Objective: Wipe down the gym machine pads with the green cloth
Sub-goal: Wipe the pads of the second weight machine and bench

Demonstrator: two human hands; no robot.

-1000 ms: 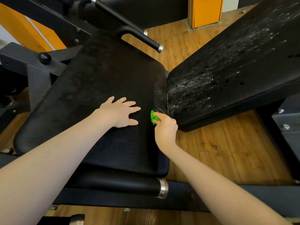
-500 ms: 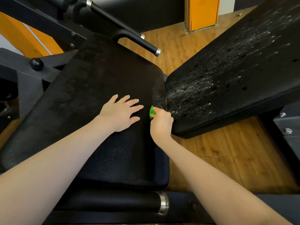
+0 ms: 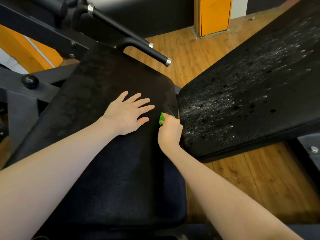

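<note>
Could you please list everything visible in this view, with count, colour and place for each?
seat pad: one, black, centre-left under both hands
back pad: one, black, speckled with pale droplets, right
handle bar: one, black with silver tip, top centre
knob: one, black, on the frame at left
pillar: one, orange, top
floor: wooden, brown, below the pads
green cloth: one, bunched in the right hand
left hand: flat, fingers spread on the seat pad
right hand: closed, at the seam between the pads

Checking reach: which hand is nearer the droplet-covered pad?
Right. The right hand is against the wet pad's near edge; the left hand lies flat on the neighbouring pad.
</note>
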